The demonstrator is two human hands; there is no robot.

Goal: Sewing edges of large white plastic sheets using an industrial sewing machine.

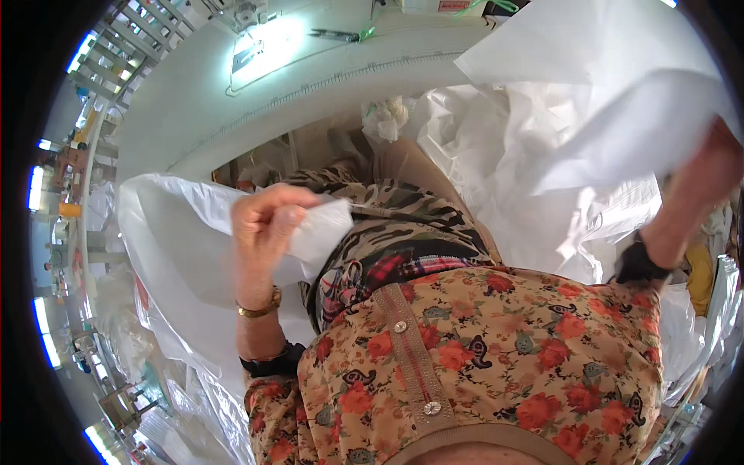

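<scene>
While I watch head view: left hand (263, 225) at centre left, grip closed, pinching corner of white fabric sheet (182, 232) that drapes to lower left. Right hand hidden behind second white sheet (612, 116) at upper right; only forearm (690, 209) visible, so can't tell its grip. White worktop (232, 101) at upper left, scissors (337, 34) lying on it.

head-worn fisheye, looking steeply down, close
</scene>
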